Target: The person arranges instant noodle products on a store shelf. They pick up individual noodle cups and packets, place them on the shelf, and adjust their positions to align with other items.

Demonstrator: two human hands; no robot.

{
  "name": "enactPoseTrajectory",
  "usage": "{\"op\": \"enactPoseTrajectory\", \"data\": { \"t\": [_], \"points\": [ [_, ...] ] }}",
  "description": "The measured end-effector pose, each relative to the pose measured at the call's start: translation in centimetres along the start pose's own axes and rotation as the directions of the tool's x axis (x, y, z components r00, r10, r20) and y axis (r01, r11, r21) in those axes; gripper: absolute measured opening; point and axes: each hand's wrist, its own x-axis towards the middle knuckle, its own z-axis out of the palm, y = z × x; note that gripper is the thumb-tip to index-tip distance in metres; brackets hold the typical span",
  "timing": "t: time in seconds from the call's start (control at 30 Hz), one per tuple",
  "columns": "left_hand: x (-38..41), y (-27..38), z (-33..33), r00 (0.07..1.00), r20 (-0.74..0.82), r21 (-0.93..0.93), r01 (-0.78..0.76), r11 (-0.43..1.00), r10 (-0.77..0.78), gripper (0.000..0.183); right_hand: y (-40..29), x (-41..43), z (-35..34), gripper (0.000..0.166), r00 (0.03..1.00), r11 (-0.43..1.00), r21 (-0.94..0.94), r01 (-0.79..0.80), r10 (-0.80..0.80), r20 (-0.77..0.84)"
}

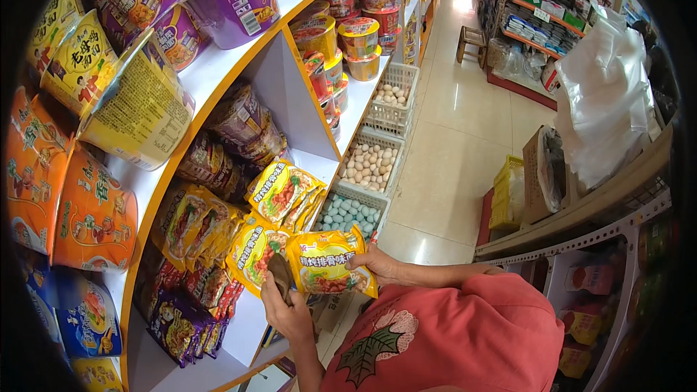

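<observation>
My left hand point(286, 310) holds a folded brown cloth point(280, 277) between its thumb and fingers, over the edge of a yellow noodle packet point(253, 253) on the shelf. At the right, my right hand point(375, 264) grips the end of another yellow instant noodle packet point(326, 264), its printed front facing up. A stack of matching packets point(286, 190) lies just beyond. More yellow packets point(190, 223) stand in a row to the left, with red packets point(212, 288) and purple packets point(174, 326) below them.
The orange shelf edge point(218, 87) curves above, carrying purple noodle tubs point(234, 5) and orange noodle buckets point(92, 212). Crates of brown eggs point(367, 166) and bluish eggs point(348, 215) stand along the aisle. A wooden stool point(472, 43), a yellow crate point(506, 190) and hanging plastic bags point(604, 92) are farther right.
</observation>
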Motion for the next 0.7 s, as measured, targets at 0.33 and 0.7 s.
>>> {"op": "enactPoseTrajectory", "data": {
  "t": [0.33,0.7],
  "points": [
    [-0.4,3.3,1.6,0.872,0.388,-0.031,-0.31,0.95,0.298,0.049,0.6,-0.6,-0.4,0.036,0.998,0.997,-0.044,-0.061,0.062,0.006],
    [-4.7,-3.9,-4.9,0.89,0.251,-0.161,0.427,0.89,-0.382,0.043,-3.4,-0.8,-0.6,0.056,0.998,0.992,0.113,-0.052,0.049,0.029]
  ]
}}
